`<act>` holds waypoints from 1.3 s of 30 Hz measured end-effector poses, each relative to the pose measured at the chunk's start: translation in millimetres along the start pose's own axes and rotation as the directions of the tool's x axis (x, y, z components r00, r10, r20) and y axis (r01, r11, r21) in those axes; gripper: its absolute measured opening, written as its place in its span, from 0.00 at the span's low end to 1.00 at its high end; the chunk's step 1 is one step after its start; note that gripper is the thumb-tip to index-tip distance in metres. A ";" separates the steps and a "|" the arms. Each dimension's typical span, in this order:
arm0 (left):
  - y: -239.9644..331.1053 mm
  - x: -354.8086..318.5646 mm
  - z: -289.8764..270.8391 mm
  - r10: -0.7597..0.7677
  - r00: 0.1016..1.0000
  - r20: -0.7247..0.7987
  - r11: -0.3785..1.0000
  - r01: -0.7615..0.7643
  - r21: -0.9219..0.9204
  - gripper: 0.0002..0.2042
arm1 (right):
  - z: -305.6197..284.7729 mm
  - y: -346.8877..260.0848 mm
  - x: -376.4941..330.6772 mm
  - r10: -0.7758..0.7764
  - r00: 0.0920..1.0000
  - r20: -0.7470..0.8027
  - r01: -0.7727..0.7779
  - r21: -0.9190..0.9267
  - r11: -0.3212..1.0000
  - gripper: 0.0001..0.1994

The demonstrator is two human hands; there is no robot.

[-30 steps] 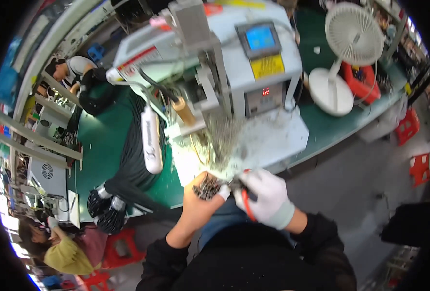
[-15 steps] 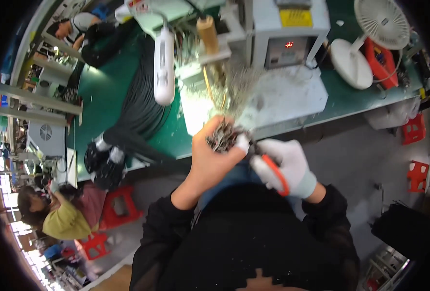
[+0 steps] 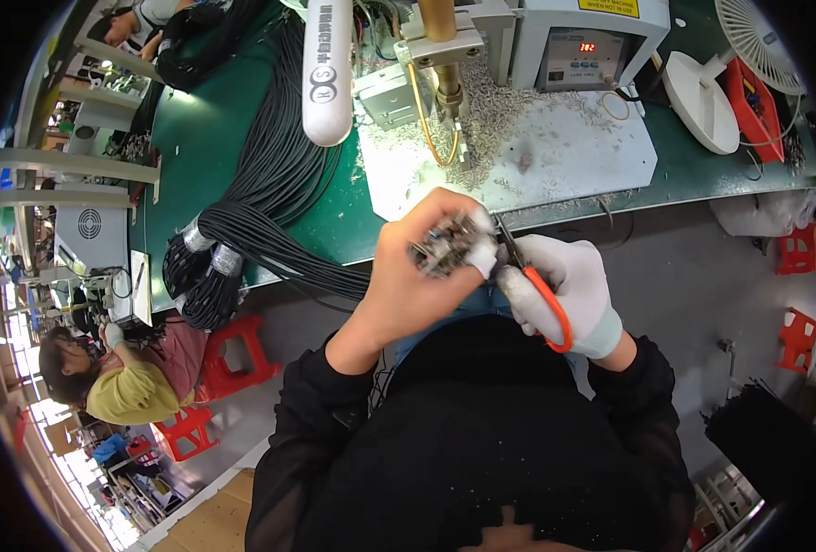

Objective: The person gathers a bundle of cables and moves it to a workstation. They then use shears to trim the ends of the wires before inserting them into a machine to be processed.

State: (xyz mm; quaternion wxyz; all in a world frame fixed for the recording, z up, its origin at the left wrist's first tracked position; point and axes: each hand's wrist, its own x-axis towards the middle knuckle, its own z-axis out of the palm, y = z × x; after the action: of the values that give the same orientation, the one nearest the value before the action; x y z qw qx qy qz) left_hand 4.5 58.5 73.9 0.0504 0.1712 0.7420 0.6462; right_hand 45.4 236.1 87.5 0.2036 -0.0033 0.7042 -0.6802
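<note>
On the green table (image 3: 183,175), cables (image 3: 279,147) are lying; by its near edge, my left hand (image 3: 408,287) is clutching metal parts (image 3: 443,248), my right hand (image 3: 578,285) gripping a red-handled tool (image 3: 553,311).

A hand could be passing over the right part of the white plate (image 3: 601,152), where room is opening up. On its left, a brown stick (image 3: 437,20) with a metal tip is pointing down and a white bar (image 3: 327,83) is poking out, both getting in the way. A white box (image 3: 643,41) is blocking the back. Black wires (image 3: 265,161) are crowding the left side and trailing toward the left hand (image 3: 417,267). Beside the right hand (image 3: 574,285), more room is showing over the grey floor (image 3: 652,248).
</note>
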 end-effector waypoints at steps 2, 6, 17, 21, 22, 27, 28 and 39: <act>2.0 1.6 1.2 -0.103 0.994 -0.028 0.991 0.100 -0.089 0.08 | 0.4 4.9 5.0 -0.320 0.944 -0.078 0.279 -0.324 0.904 0.04; 1.0 4.9 -0.7 -0.159 0.987 -0.021 0.986 0.157 -0.060 0.09 | 4.5 9.5 14.3 -0.631 0.760 -0.153 0.315 -0.763 0.564 0.04; -10.1 10.5 -6.7 -0.467 0.873 0.140 0.842 0.487 -0.231 0.06 | -10.8 8.2 15.7 -0.150 0.989 -0.002 0.141 -0.337 0.931 0.06; -23.7 9.0 -12.4 -0.457 0.852 0.257 0.650 0.517 -0.558 0.04 | -6.5 9.7 17.6 0.134 0.983 0.127 -0.140 0.037 0.989 0.06; -26.7 7.9 -13.9 -0.462 0.849 0.256 0.651 0.521 -0.552 0.04 | -4.6 14.0 18.1 0.131 0.984 0.117 -0.136 0.036 0.990 0.06; -54.6 8.2 -36.3 -0.546 0.801 0.247 0.729 0.599 -0.331 0.05 | -2.8 68.3 24.6 -0.371 0.928 0.034 0.358 -0.350 0.865 0.08; -64.9 8.4 -45.0 -0.549 0.813 0.196 0.723 0.579 -0.377 0.05 | -7.4 67.4 27.1 -0.370 0.929 0.029 0.357 -0.342 0.869 0.08; -75.6 87.0 -54.2 -0.571 0.795 0.206 0.631 0.585 -0.509 0.02 | -49.5 23.3 123.1 0.005 0.999 -0.047 -0.005 0.000 1.000 0.13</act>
State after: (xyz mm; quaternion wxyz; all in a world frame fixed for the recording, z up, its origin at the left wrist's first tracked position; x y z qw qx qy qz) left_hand -107.3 27.2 21.5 0.3106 -0.0892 0.5394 0.7776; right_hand -75.6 250.4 30.0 0.1886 0.0147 0.7087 -0.6796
